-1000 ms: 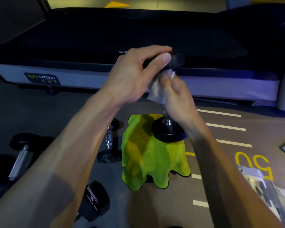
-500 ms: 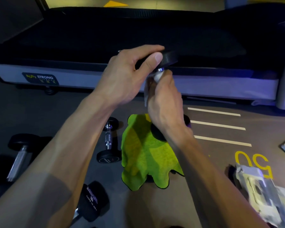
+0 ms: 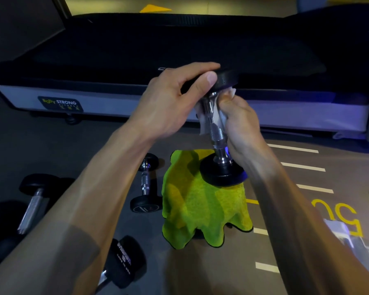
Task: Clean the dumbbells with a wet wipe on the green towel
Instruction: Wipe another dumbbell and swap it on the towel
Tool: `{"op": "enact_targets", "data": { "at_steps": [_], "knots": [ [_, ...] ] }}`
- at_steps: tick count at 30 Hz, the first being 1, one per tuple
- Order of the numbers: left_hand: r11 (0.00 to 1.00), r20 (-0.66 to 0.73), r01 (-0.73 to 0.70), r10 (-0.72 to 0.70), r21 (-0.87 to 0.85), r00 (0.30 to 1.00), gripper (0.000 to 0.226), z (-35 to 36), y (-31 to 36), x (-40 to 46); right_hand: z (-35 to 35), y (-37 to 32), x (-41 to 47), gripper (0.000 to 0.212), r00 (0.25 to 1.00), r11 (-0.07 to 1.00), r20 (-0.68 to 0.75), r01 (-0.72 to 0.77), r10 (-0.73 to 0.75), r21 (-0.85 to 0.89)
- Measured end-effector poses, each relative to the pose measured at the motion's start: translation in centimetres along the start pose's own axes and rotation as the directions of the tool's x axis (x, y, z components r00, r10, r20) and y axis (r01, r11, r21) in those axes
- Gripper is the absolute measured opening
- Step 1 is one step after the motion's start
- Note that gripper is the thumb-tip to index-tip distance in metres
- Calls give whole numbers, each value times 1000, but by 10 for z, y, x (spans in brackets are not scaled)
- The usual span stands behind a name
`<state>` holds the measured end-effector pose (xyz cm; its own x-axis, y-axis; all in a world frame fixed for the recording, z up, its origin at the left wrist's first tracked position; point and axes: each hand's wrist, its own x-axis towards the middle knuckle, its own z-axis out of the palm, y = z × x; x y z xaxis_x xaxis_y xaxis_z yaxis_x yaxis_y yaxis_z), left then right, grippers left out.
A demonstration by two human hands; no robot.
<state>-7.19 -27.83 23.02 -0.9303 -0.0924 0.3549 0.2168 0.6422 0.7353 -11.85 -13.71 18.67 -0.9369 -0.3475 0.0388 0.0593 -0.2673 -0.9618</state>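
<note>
With the upright dumbbell (image 3: 218,133) gripped by the left hand (image 3: 168,103) and the wet wipe (image 3: 218,116) pinched round its handle by the right hand (image 3: 241,126), toppling off the green towel (image 3: 200,209) is risked.

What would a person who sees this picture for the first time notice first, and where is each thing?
In the centre, a black dumbbell with a chrome handle stands upright on a bright green towel on the grey floor. The left hand grips its upper black end, while the right hand presses a white wet wipe around the handle. More black dumbbells lie on the floor at the left, the nearest one just beside the towel.
</note>
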Motion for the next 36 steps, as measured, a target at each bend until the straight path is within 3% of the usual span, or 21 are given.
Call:
{"op": "enact_targets", "data": {
  "at_steps": [2, 4, 7, 9, 11, 15, 18, 20, 23, 26, 31, 36],
  "knots": [
    [1000, 0, 3, -3, 1, 1000, 38, 2, 3, 1, -2, 7, 2, 36, 990, 956, 17, 136, -137, -259],
    [1000, -8, 1, -1, 14, 1000, 37, 5, 9, 1, -1, 13, 3, 24, 967, 807, 79, 247, -243, -536],
    [998, -6, -22, 22, 56, 1000, 36, 9, 19, 1, 2, 14, -4, 19, 951, 654, 8, 220, -310, -724],
    [994, -1, -45, 46, 100, 999, 36, 12, 25, 2, 3, 12, -12, 29, 946, 484, -50, 118, -321, -867],
    [988, 0, -61, 62, 139, 998, 37, 12, 28, 2, -2, 11, -12, 31, 945, 460, -77, 82, -317, -884],
    [990, 13, -51, 50, 129, 999, 36, 11, 27, 2, -21, 10, -6, 26, 953, 701, 141, 293, -268, -650],
    [995, -1, -22, 22, 100, 1000, 36, 9, 24, 1, -43, 13, -9, 36, 950, 848, 302, 223, -78, -481],
    [995, -16, -16, 17, 102, 1000, 37, 9, 22, 1, -53, 9, -12, 35, 935, 779, 350, 178, 57, -601],
    [993, -34, -22, 26, 118, 999, 38, 9, 21, 1, -59, 9, -17, 12, 933, 577, 330, 193, 142, -794],
    [993, -50, -7, 13, 117, 999, 37, 10, 22, 0, -53, 11, -28, 31, 974, 418, 180, 106, 141, -902],
    [993, -77, 30, -21, 114, 997, 36, 7, 21, -3, -37, 14, -34, 32, 992, 342, 51, 9, 112, -940],
    [992, -82, 40, -30, 118, 996, 37, 7, 21, -5, -34, 21, -44, 46, 998, 346, 45, 57, -43, -937]
  ]
}}
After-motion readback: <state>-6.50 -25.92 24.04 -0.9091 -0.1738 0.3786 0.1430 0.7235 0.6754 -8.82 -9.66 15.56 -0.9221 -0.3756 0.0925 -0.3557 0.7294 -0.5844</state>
